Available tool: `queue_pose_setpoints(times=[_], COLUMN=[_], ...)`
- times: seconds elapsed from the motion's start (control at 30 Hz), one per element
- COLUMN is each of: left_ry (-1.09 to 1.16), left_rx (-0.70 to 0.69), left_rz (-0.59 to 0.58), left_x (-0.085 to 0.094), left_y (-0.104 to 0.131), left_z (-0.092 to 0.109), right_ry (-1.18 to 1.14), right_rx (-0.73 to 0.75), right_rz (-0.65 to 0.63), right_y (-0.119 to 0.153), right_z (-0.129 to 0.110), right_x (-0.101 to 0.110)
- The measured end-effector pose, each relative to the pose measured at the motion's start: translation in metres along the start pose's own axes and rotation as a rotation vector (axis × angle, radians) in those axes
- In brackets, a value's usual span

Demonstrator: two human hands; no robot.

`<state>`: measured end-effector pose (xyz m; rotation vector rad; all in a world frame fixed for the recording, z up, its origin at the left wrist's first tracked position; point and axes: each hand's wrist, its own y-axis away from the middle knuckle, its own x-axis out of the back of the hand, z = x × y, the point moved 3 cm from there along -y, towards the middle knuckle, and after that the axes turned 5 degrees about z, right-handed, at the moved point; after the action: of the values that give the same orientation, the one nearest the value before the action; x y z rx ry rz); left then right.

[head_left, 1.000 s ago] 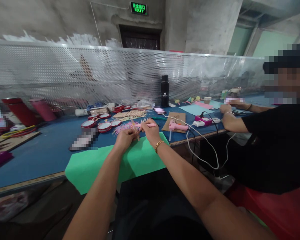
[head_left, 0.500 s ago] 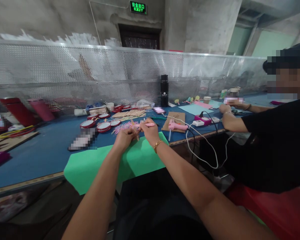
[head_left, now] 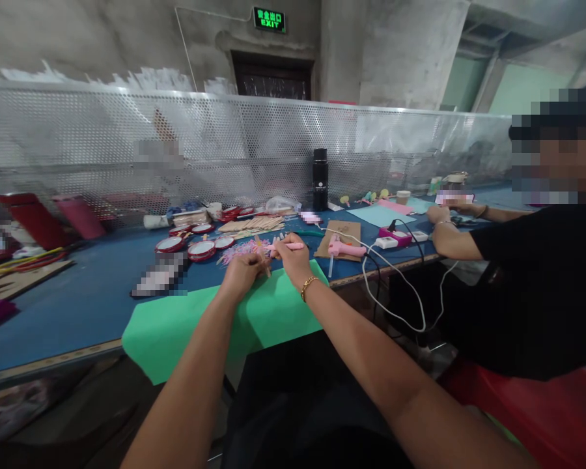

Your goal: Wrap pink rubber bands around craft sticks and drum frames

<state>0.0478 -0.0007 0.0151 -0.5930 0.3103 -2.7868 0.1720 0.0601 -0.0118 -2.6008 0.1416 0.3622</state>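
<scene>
My left hand (head_left: 244, 270) is closed on a wooden craft stick (head_left: 267, 268), which points up and slightly left between the fingers. In my right hand (head_left: 294, 257) is a pink pen (head_left: 293, 247), its front end against or very close to the stick; the exact contact is too small to tell. Both hands are over a green sheet (head_left: 200, 319) that hangs over the table's front edge. Behind the left hand lies a pile of thin pink and purple strips (head_left: 232, 251). Small red-rimmed drums (head_left: 202, 250) sit left of that pile.
A pink glue gun (head_left: 344, 247) rests on cardboard (head_left: 349, 229), its cable trailing over the edge by a purple power strip (head_left: 395, 236). Wooden sticks (head_left: 254, 223) and a black bottle (head_left: 320, 179) stand farther back. At right, a co-worker's arm (head_left: 452, 241) reaches over the table (head_left: 78, 306).
Very little differs: the whole view has shifted slightly. Both hands keep their hold on the stick and the pen in almost the same place.
</scene>
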Motion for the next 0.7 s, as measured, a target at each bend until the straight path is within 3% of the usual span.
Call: queue_pose_setpoints(times=[0.37,0.63,0.7], left_ry=[0.06,0.067,0.073], left_rx=[-0.018,-0.008,0.001], left_rz=[-0.003,-0.026,-0.021], left_x=[0.002,0.003,0.002], left_y=[-0.004,-0.005,-0.005], left_z=[-0.007,-0.011,-0.01], right_ry=[-0.137,-0.127,-0.074], right_rx=[-0.041,-0.101,-0.077], right_rz=[-0.017,0.054,0.017], right_y=[0.002,0.001,0.001], right_z=[-0.012,-0.004,-0.002], right_x=[-0.002,0.0,0.0])
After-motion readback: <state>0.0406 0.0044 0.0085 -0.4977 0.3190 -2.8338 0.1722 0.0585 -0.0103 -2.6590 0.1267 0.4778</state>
